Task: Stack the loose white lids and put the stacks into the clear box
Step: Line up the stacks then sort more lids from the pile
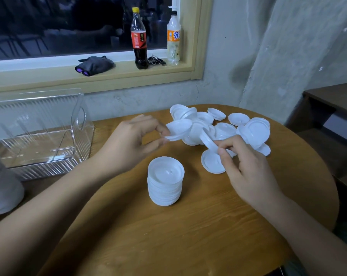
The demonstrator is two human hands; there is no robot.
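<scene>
The left forearm [49,206] and right forearm [308,226], both bare, stretched in from the near edge of the counter [188,236], angled toward each other. The left hand [132,140] hung raised over the counter's middle, thumb and fingers curled, pinching a white lid [178,126] by its rim. The right hand [246,170], nearer the right edge, had its fingers bent round a second lid [206,139], held on edge.

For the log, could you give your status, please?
Left hand and right hand pinching lids. One stack standing; clear box without lids. Nothing blocking.
</scene>
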